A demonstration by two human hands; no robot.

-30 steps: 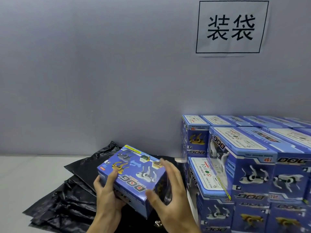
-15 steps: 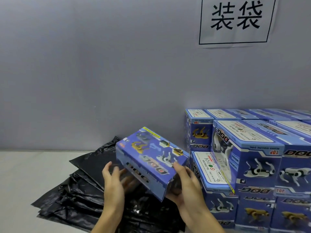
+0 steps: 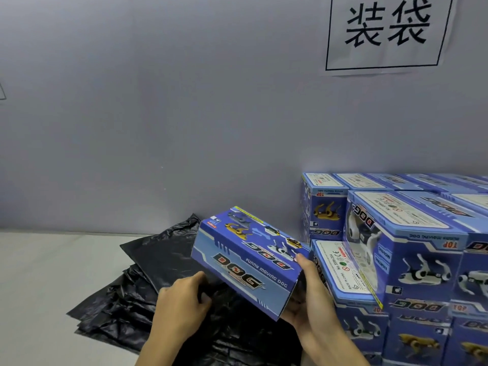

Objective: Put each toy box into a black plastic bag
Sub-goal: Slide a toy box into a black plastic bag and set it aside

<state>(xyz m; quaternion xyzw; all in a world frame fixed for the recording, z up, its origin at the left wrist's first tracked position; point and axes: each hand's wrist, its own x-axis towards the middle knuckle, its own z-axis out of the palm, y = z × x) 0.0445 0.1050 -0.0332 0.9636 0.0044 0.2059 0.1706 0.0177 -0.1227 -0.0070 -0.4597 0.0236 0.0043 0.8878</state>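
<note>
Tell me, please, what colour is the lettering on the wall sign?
Black, on the white paper wall sign, shown in the head view.

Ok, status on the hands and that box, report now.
Right hand grips toy box, held tilted over the black bags. Left hand at the bags under the box, grip unclear. Box not bagged yet. Stacked boxes close on the right.

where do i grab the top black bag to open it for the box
Judging by the stack, pinch the top black bag at its loose near edge below the left hand, coming from the front-left. The right hand holds the toy box tilted above it, covering the right part.
</note>
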